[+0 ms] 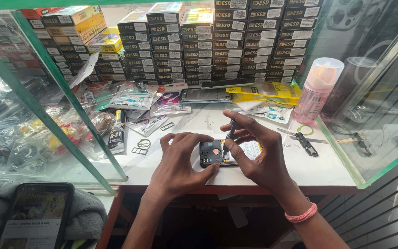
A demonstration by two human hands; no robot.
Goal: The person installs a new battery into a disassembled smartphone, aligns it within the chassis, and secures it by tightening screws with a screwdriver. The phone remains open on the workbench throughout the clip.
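Left hand [177, 159] arched, grip steadying opened phone [217, 153]; right hand [254, 147] grip pinching screwdriver [230, 133] upright.

You're at a white worktop [300, 168] boxed in by glass panels [42, 101] with green edges on 2 sides. Stacked dark boxes [236, 41] line the back like a wall. Even, bright light falls across the surface. Dark slats [383, 212] run lower right.

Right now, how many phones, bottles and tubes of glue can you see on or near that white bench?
Phones: 3 – opened phone under both hands, phone lying flat by the boxes, phone with lit screen at lower left
Pink bottles: 1
Glue tubes: 1
Total: 5
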